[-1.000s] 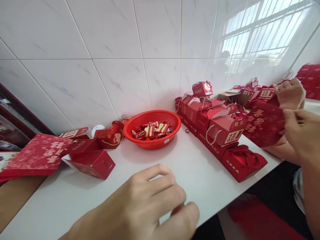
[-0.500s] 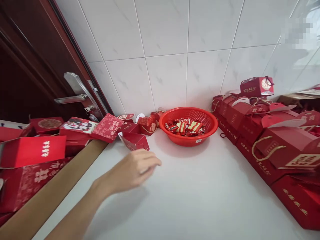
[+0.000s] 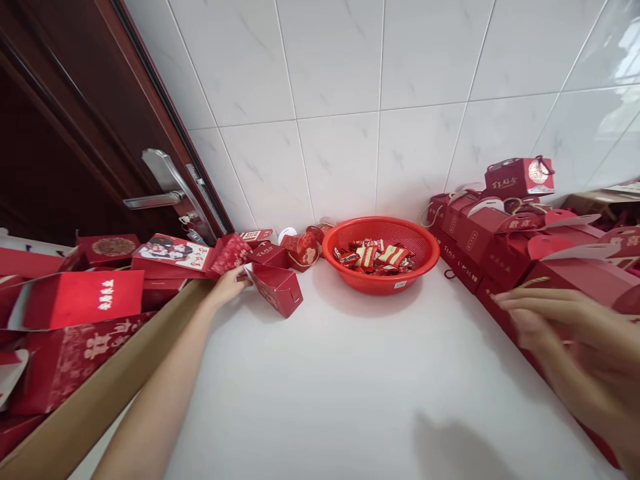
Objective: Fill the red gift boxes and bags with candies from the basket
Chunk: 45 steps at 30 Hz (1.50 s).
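At the left, my left hand (image 3: 231, 287) has its fingers closed at the lower edge of a patterned red box (image 3: 231, 253); its fingertips are partly hidden by the white-edged flap of an open dark red box (image 3: 280, 288). On the right, my right hand (image 3: 560, 340) is in the air in front of the stacked gift boxes, somewhat blurred, fingers extended and nothing visible in them. Between the hands, near the wall, a red plastic basket (image 3: 365, 283) holds wrapped sweets (image 3: 377, 257).
Red boxes (image 3: 95, 300) fill a cardboard carton (image 3: 125, 357) at the left. Handled gift boxes (image 3: 465, 247) are stacked along the right. Behind are a tiled wall (image 3: 340, 160) and a dark door with a metal handle (image 3: 155, 200). The tabletop (image 3: 325, 393) is white.
My left hand has moved left and back to the patterned box, which now sits more tilted. My right hand has come into view on the right. The view has shifted slightly.
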Each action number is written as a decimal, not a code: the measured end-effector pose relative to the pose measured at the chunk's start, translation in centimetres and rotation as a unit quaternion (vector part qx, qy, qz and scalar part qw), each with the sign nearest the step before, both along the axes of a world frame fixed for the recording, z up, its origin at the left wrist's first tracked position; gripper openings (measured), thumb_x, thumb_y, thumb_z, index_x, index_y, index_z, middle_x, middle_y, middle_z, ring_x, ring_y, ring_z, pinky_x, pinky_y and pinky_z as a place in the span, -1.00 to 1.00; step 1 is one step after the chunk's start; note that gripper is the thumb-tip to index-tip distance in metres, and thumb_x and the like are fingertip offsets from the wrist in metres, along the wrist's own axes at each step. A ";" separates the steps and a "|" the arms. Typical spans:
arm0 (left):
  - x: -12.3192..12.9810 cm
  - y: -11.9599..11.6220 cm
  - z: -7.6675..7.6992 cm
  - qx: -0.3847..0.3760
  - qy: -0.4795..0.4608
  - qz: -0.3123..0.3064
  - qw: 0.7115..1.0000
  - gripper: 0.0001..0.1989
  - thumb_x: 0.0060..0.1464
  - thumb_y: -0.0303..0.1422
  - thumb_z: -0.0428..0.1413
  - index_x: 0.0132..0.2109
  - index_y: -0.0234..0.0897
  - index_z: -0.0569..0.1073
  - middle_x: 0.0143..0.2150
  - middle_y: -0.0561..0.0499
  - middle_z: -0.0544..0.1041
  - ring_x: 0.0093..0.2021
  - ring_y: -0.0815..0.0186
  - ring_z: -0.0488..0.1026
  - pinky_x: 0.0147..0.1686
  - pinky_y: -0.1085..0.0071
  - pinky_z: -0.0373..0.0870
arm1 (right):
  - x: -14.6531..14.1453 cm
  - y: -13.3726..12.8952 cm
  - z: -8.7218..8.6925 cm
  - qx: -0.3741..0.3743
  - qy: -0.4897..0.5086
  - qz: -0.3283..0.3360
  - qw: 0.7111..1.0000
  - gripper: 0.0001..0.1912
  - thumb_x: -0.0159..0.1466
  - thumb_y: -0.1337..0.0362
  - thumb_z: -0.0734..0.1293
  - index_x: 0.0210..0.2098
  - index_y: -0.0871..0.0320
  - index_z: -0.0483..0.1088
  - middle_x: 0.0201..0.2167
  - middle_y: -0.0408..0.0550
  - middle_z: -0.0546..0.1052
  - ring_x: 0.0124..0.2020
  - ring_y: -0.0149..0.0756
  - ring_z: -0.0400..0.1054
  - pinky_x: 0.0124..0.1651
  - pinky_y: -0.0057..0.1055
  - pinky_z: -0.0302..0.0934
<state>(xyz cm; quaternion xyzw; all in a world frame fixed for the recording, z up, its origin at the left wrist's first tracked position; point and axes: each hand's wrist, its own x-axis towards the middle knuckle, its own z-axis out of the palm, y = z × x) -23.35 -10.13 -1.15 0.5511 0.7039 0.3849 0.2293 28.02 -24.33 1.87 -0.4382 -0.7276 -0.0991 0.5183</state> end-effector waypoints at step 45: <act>19.6 -4.0 4.2 0.105 0.001 -0.410 0.906 -0.71 0.11 -0.42 0.16 -0.02 -0.22 0.62 0.02 -0.05 0.63 0.07 0.14 0.55 0.08 0.27 0.52 | -10.2 9.7 -1.1 -0.427 0.167 0.318 0.830 -0.65 0.09 0.33 0.40 -0.11 0.15 0.37 -0.46 -0.23 0.38 -0.50 -0.44 0.26 -0.45 -0.49 0.16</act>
